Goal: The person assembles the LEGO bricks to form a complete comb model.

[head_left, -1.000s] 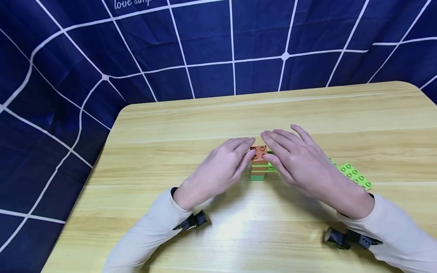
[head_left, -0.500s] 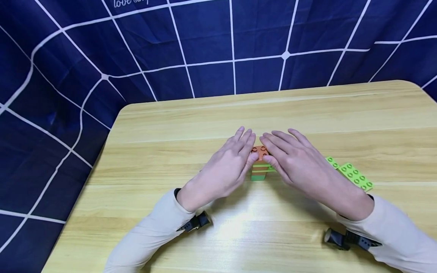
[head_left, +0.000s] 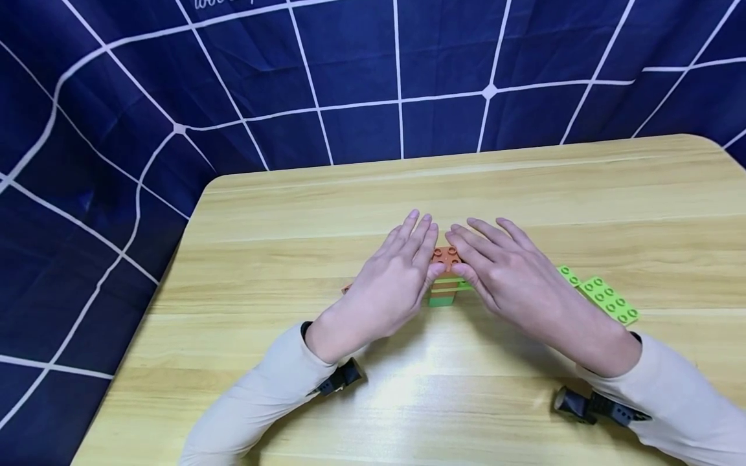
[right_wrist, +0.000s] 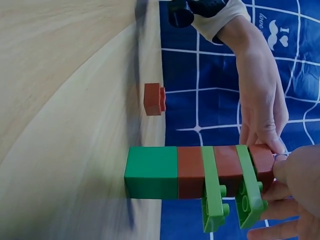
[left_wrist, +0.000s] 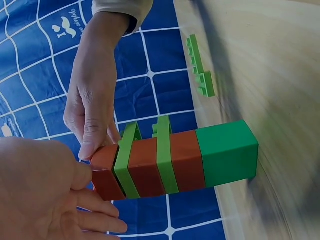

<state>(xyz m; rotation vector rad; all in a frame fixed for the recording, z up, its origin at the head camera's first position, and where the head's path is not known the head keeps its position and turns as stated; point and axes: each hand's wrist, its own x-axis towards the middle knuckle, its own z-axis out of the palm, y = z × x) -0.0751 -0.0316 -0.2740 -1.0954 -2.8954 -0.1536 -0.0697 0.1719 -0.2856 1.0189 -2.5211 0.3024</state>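
A toy brick tower [head_left: 443, 285] stands on the table between both hands. From the bottom it has a green block [right_wrist: 152, 172], a brown-orange brick, a light green plate, another brown-orange brick, a second light green plate and a top brown-orange brick [head_left: 446, 257]. Both light green plates [right_wrist: 214, 210] jut out toward the right hand's side. A thin dark line shows beneath the top brick in the left wrist view. The left hand [head_left: 387, 281] touches that brick's left side with its thumb, fingers straight and spread. Opposite, the right hand [head_left: 504, 272] has its thumb against it, fingers extended.
To the right of the tower, light green studded plates [head_left: 609, 299] lie on the wooden table [head_left: 443, 408], partly behind the right forearm. A loose orange-brown brick [right_wrist: 152, 99] lies left of it, mostly hidden by the left hand from above. Dark blue cloth [head_left: 350, 71] hangs behind.
The left hand has turned and spread its fingers straighter, pointing away from the body. The loose brick's edge now shows beside it. The right hand and tower have hardly moved.
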